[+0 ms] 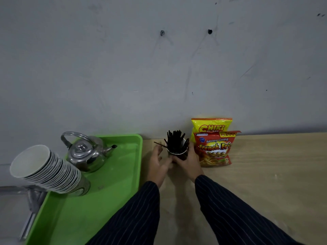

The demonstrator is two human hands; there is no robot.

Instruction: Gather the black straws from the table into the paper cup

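A paper cup (177, 152) stands on the wooden table near the wall, with a bundle of black straws (175, 141) upright inside it. My right hand (189, 164) is wrapped around the cup's right and front side. My left hand (159, 163) is at the cup's left side with its fingers touching the cup's lower front. One thin dark straw (158, 143) lies slanted above my left fingertips and reaches toward the cup's rim; whether my fingers pinch it is unclear.
A green tray (113, 188) on the left holds a metal kettle (86, 152) and a tilted stack of paper cups (46, 170). Two snack bags (213, 147) lean against the wall right of the cup. Bare wooden table (265, 174) extends right.
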